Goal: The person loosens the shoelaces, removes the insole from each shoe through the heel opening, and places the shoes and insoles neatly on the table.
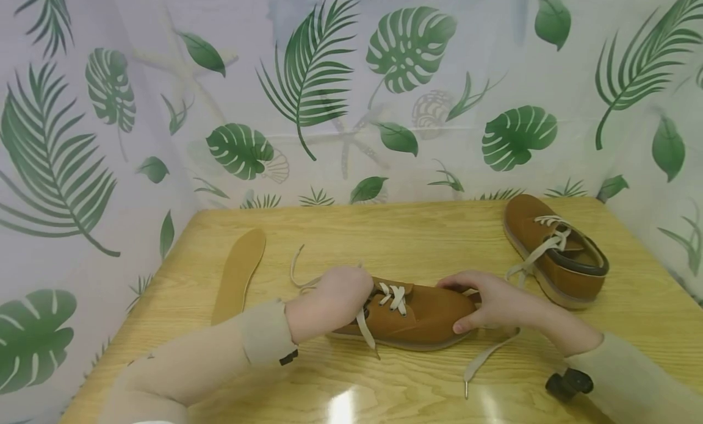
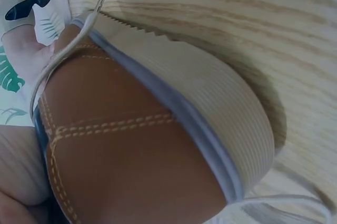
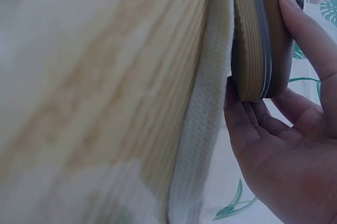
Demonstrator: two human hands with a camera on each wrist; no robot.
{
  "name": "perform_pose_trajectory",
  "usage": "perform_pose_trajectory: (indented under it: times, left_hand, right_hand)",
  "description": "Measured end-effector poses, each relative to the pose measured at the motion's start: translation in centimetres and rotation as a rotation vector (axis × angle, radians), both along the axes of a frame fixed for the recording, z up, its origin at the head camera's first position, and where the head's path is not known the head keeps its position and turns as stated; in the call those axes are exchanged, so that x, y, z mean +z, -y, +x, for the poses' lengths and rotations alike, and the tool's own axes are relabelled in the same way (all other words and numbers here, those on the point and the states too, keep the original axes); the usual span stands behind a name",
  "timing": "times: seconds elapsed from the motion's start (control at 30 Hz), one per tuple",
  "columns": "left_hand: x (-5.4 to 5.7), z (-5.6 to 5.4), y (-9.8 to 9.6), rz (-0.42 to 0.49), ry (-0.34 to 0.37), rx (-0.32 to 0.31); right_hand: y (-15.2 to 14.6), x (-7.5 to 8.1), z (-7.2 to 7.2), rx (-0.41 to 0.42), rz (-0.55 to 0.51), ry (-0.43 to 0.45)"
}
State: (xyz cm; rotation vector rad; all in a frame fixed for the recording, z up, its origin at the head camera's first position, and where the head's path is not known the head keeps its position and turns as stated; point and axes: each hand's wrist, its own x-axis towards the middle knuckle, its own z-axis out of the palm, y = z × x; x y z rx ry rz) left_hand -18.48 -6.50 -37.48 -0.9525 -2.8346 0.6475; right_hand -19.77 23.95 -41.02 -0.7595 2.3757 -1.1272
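A brown leather shoe (image 1: 434, 311) with cream laces lies lengthwise on the table, toe to the right. My left hand (image 1: 345, 294) is at its ankle opening; the fingers dip past the collar and are hidden. The left wrist view has the stitched heel (image 2: 126, 166) and pale ribbed sole close up, with part of that hand (image 2: 21, 166) at the collar. Around the toe, my right hand (image 1: 497, 302) grips the shoe, thumb on the near side and fingers on the far side. In the right wrist view, its thumb and fingers (image 3: 308, 34) hold the toe end.
A second brown shoe (image 1: 573, 277) stands at the right rear, its lace (image 1: 535, 256) trailing onto the wooden table (image 1: 384, 235). A tan insole (image 1: 238, 277) lies at the left. One loose lace end (image 1: 475, 366) lies near the right hand. Leaf-printed cloth (image 1: 329, 186) borders the table's back.
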Motion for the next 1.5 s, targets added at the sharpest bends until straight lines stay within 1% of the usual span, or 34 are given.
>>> perform_pose_trajectory:
  times: [0.1, 0.27, 0.47, 0.63, 0.73, 0.83, 0.87, 0.93, 1.0, 1.07, 1.1, 1.23, 1.3, 1.33, 1.4, 1.43, 1.5]
  left_hand:
    - [-0.3, 0.0, 0.0, -0.003, -0.025, 0.007]
    - [-0.6, 0.0, 0.1, 0.026, -0.049, 0.005]
    - [-0.9, -0.1, 0.0, 0.015, -0.072, 0.003]
    - [-0.9, -0.1, -0.1, 0.005, -0.12, -0.007]
    - [-1.3, -0.1, 0.0, 0.043, -0.173, -0.024]
    - [-1.6, 0.0, 0.1, 0.11, -0.209, -0.044]
    - [-2.2, -0.3, 0.3, 0.139, -0.232, -0.062]
    - [-2.1, -0.3, 0.3, 0.148, -0.234, -0.067]
    - [-1.9, -0.3, 0.4, 0.134, -0.205, -0.066]
    - [-1.5, -0.5, 0.4, 0.109, -0.136, -0.054]
    - [-0.6, -0.3, 0.2, 0.091, -0.077, -0.033]
    - [0.4, -0.7, 0.0, 0.063, 0.136, 0.009]
    - [0.8, -0.8, -0.1, 0.037, 0.205, 0.016]
    - [0.9, -0.8, -0.2, 0.026, 0.231, 0.018]
    - [1.1, -0.8, -0.3, -0.003, 0.257, 0.021]
    - [1.1, -0.8, -0.3, -0.023, 0.257, 0.019]
    - [1.0, -0.9, -0.4, -0.034, 0.25, 0.022]
  right_hand:
    - [0.1, 0.0, 0.0, 0.006, -0.002, 0.001]
    - [0.0, 0.0, 0.0, 0.009, -0.011, 0.008]
    - [0.0, -0.1, -0.1, 0.007, -0.014, 0.011]
    - [-0.2, -0.2, -0.1, 0.004, -0.013, -0.011]
    - [-0.3, -0.4, -0.1, 0.004, -0.014, -0.023]
    - [-0.3, -0.6, -0.1, 0.003, -0.015, -0.026]
    - [-0.3, -0.6, -0.1, 0.003, -0.017, -0.027]
    - [-0.3, -0.5, -0.1, 0.0, -0.014, -0.034]
    - [-0.2, -0.5, 0.0, -0.002, -0.009, -0.041]
    - [-0.2, -0.5, -0.1, -0.006, -0.01, -0.04]
    - [-0.1, -0.5, -0.1, -0.007, -0.009, -0.04]
    - [-0.1, -0.6, 0.0, -0.001, -0.015, -0.035]
    - [-0.1, -0.6, 0.0, 0.006, -0.007, -0.046]
    - [-0.1, -0.7, 0.0, 0.009, 0.002, -0.053]
    - [-0.1, -0.7, 0.0, 0.009, 0.016, -0.062]
    - [-0.1, -0.6, 0.0, 0.008, 0.017, -0.059]
    - [-0.2, -0.6, 0.0, 0.005, 0.022, -0.061]
